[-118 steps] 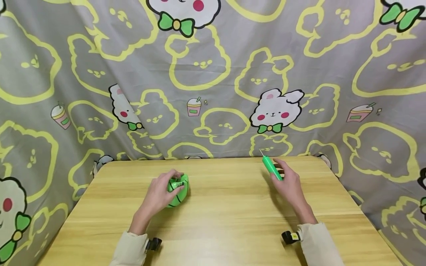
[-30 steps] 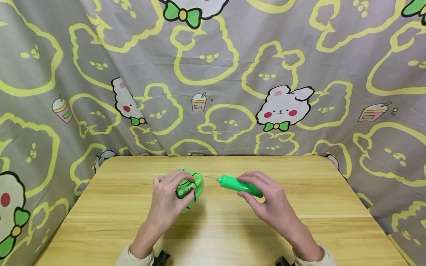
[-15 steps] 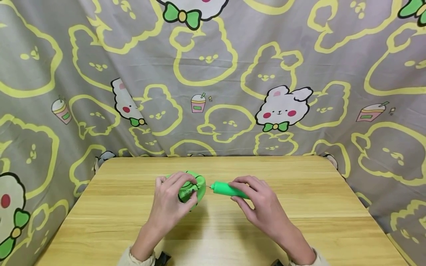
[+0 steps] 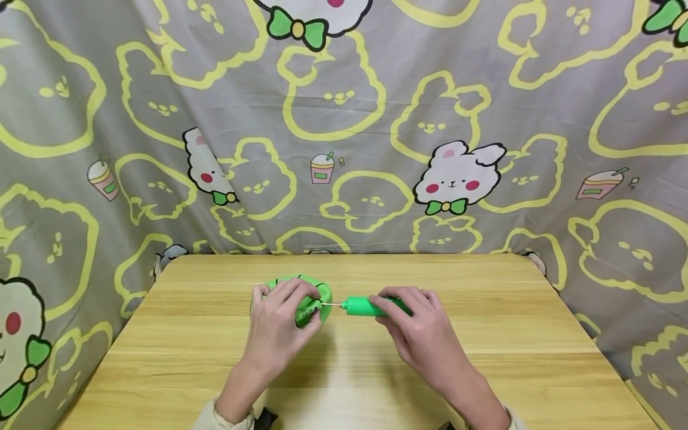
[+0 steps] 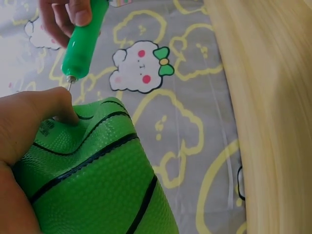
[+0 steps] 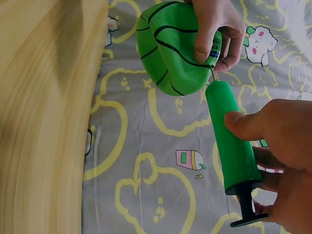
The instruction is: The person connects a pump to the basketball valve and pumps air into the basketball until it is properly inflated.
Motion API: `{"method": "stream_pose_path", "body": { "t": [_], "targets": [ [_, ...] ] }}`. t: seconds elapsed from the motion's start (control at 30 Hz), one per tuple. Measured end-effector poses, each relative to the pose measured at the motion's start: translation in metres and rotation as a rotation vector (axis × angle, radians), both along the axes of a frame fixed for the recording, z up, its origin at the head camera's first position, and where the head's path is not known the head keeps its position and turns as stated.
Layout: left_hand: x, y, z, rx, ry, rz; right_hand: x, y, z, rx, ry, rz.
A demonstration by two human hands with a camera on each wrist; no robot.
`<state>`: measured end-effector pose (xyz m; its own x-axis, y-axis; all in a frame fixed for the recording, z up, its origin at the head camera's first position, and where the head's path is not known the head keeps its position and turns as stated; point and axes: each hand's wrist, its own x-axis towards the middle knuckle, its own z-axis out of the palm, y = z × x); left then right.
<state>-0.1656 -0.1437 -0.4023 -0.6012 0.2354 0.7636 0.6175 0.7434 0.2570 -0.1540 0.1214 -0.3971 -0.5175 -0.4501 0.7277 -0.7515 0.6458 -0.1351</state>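
A crumpled, deflated green ball [image 6: 170, 53] with black seam lines is pinched by my left hand [image 4: 276, 325], whose thumb and fingers fold its skin into a ridge. My right hand [image 4: 424, 325] grips a green hand pump [image 6: 229, 131] around its barrel. The pump's black T-shaped handle [image 6: 247, 209] shows at its back end in the right wrist view. From its front end a thin metal needle [image 4: 331, 304] reaches the pinched part of the ball. How deep the needle tip sits is hidden by the left fingers.
Both hands are above a light wooden table [image 4: 365, 382]. A grey curtain [image 4: 371, 131] with yellow outlines and cartoon rabbits hangs behind the table's far edge and along its sides. Black wrist-camera parts [image 4: 265, 418] show at the bottom of the head view.
The pump started far right, pointing away; my right hand turned it leftward and brought its needle to the ball. My left hand lifted the ball slightly toward the middle.
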Motion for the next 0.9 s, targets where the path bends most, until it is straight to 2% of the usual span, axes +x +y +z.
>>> {"method": "stream_pose_path", "body": {
  "t": [0.23,0.37,0.7,0.9],
  "targets": [
    [0.0,0.004,-0.003,-0.042,0.017,0.012,0.003,-0.003,0.002,0.061,0.113,-0.103],
    [0.0,0.005,-0.004,-0.092,0.031,0.024,0.003,-0.005,0.003,0.078,0.177,-0.134],
    [0.0,0.01,-0.011,-0.169,0.025,0.035,0.003,-0.009,0.002,0.075,0.254,-0.126],
    [-0.001,0.012,-0.015,-0.22,-0.023,0.051,0.001,-0.012,0.0,0.103,0.307,-0.12]
  ]
}}
